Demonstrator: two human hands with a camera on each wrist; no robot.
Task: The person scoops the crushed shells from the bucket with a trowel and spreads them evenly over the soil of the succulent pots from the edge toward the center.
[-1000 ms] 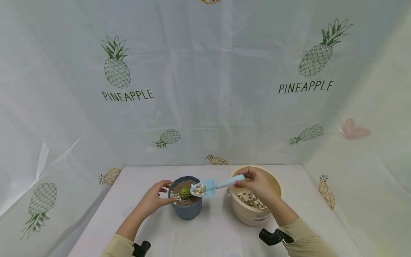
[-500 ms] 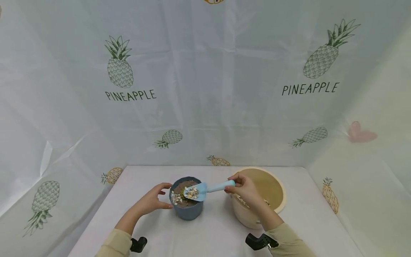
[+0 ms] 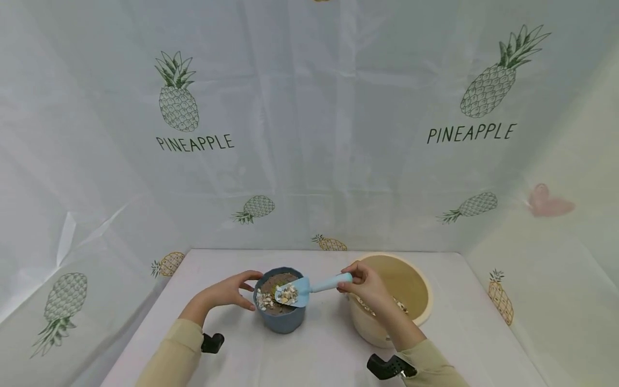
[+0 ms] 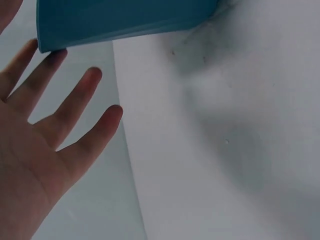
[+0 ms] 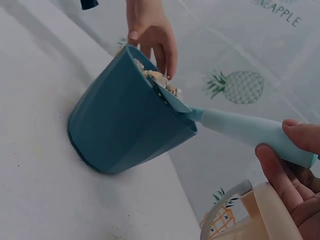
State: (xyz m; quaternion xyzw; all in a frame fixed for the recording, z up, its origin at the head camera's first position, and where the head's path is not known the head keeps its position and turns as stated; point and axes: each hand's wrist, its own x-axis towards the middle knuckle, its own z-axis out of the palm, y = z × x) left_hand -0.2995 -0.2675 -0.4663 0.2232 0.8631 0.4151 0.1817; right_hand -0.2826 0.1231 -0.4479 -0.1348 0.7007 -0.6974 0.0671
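Note:
My right hand [image 3: 369, 286] pinches the handle end of a light blue trowel [image 5: 240, 129]. Pale mixed pebbles [image 3: 289, 294] fill its blade, which lies over the blue plant pot [image 3: 282, 322]. Brown soil and some pebbles are in that pot, and the blade hides most of a small green succulent [image 3: 273, 287]. At the pot's left side is my left hand [image 3: 227, 293], fingers spread and fairly straight. In the left wrist view, fingertips [image 4: 59, 54] meet the pot's edge, while other fingers stand apart from it.
A cream bucket [image 3: 423, 287] stands right of the pot, beneath my right forearm, with pebbles inside. Both stand on a white-covered table [image 3: 319, 355]. Behind the table hangs a curtain [image 3: 309, 134] printed with pineapples.
The trowel, with its pebbles, has moved left and slightly down over the succulent, then barely shifted. The left hand's thumb has drawn back from over the pot to its left side.

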